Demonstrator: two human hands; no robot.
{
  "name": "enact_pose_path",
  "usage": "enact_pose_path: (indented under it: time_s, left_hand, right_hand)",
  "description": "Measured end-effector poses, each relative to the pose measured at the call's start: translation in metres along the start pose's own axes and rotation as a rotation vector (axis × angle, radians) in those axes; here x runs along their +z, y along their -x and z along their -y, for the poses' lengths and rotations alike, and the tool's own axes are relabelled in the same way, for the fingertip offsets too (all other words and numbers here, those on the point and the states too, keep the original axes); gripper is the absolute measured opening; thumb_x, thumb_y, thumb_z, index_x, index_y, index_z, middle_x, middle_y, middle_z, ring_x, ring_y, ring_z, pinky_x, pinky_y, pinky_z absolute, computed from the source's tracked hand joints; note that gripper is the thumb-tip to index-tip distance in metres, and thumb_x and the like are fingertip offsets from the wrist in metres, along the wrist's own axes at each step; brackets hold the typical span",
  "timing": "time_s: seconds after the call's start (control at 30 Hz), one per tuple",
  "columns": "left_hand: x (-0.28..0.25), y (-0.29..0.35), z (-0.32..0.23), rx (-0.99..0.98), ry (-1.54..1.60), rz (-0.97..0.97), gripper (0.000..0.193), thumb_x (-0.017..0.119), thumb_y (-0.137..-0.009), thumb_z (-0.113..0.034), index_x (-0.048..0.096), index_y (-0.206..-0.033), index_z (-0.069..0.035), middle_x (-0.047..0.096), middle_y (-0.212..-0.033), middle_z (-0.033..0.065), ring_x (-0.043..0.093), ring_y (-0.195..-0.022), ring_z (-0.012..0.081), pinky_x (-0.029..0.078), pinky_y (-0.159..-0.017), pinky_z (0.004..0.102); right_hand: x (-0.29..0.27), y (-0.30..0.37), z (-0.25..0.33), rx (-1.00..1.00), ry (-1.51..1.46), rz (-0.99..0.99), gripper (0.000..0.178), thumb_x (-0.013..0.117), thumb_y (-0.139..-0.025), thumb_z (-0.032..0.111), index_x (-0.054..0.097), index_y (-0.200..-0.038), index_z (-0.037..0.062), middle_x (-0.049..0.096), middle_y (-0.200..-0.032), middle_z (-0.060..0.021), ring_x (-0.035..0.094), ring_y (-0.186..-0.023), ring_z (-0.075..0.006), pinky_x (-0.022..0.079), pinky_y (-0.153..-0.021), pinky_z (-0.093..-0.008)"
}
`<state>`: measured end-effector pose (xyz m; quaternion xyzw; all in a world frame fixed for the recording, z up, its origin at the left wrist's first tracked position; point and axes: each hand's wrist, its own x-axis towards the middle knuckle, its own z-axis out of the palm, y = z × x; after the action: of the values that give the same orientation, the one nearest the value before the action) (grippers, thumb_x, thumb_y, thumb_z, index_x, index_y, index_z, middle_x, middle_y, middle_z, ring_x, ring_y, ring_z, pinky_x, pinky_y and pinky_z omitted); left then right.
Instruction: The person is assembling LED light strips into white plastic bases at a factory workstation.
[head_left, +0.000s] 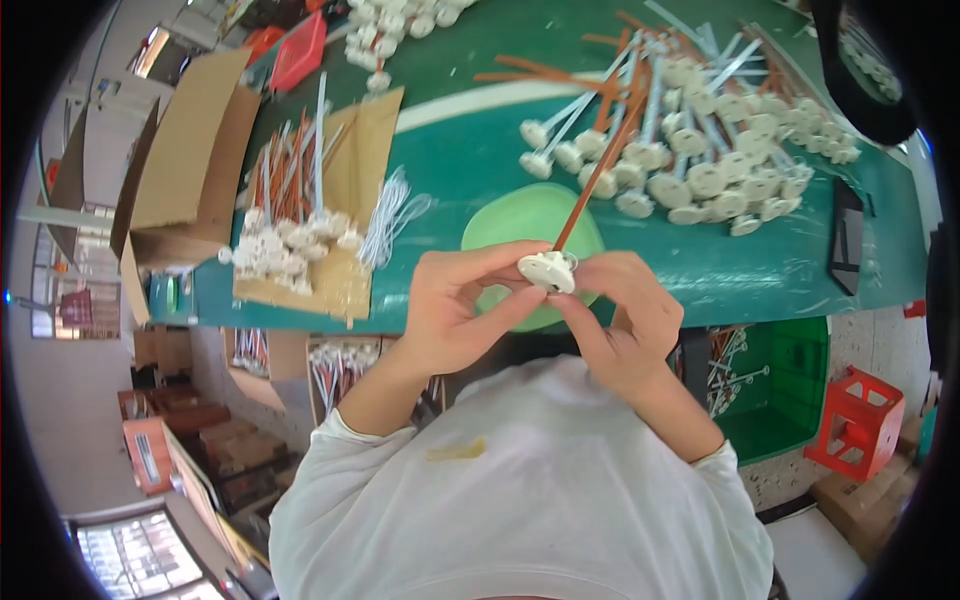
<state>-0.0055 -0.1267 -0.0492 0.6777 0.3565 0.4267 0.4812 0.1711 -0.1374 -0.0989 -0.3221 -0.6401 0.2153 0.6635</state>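
In front of my chest I hold a white round plastic disc with a long brown strip standing up from it. My left hand pinches the disc's left side between thumb and fingers. At its right edge, the thumb and fingers of my right hand are closed; a small pale loop shows by the fingertips, too fine to name. Beneath the hands is a light green plastic bowl, partly hidden by them.
A large heap of white discs with grey and brown strips lies at the right. On the left, a cardboard sheet bears more such pieces, beside a bundle of white wires. A black flat object and red stool are at right.
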Motion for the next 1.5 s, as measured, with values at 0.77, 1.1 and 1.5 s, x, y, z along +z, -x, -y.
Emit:
enact_pose_path:
  time_s: [0.77, 1.1, 1.5]
  left_hand:
    - [-0.018, 0.084, 0.070, -0.033, 0.897, 0.166, 0.052, 0.080, -0.067, 0.011, 0.059, -0.115, 0.009, 0.065, -0.115, 0.0261, 0.064, -0.111, 0.0322, 0.053, -0.092, 0.0432]
    - [-0.014, 0.092, 0.074, 0.010, 1.143, 0.200, 0.053, 0.082, -0.069, 0.005, 0.059, -0.117, 0.007, 0.063, -0.118, 0.0294, 0.062, -0.115, 0.0336, 0.051, -0.095, 0.0439]
    - [-0.042, 0.066, 0.073, 0.240, 0.666, 0.387, 0.051, 0.091, -0.062, -0.006, 0.069, -0.105, 0.009, 0.067, -0.099, 0.0311, 0.070, -0.089, 0.0387, 0.055, -0.079, 0.0442]
  right_hand:
    - [0.038, 0.030, 0.002, -0.407, -0.084, 0.095, 0.031, 0.071, -0.060, -0.002, 0.074, -0.090, 0.0033, 0.068, -0.090, -0.0068, 0.062, -0.074, -0.0239, 0.050, -0.054, -0.0282]
    - [0.029, 0.016, 0.007, -0.341, -0.263, 0.332, 0.023, 0.074, -0.067, 0.000, 0.074, -0.089, 0.0038, 0.072, -0.093, -0.0048, 0.065, -0.074, -0.0218, 0.045, -0.054, -0.0259]
    - [0.028, 0.016, 0.021, -0.308, -0.166, 0.458, 0.024, 0.076, -0.065, 0.007, 0.076, -0.089, 0.0083, 0.072, -0.097, -0.0008, 0.062, -0.076, -0.0179, 0.040, -0.055, -0.0263]
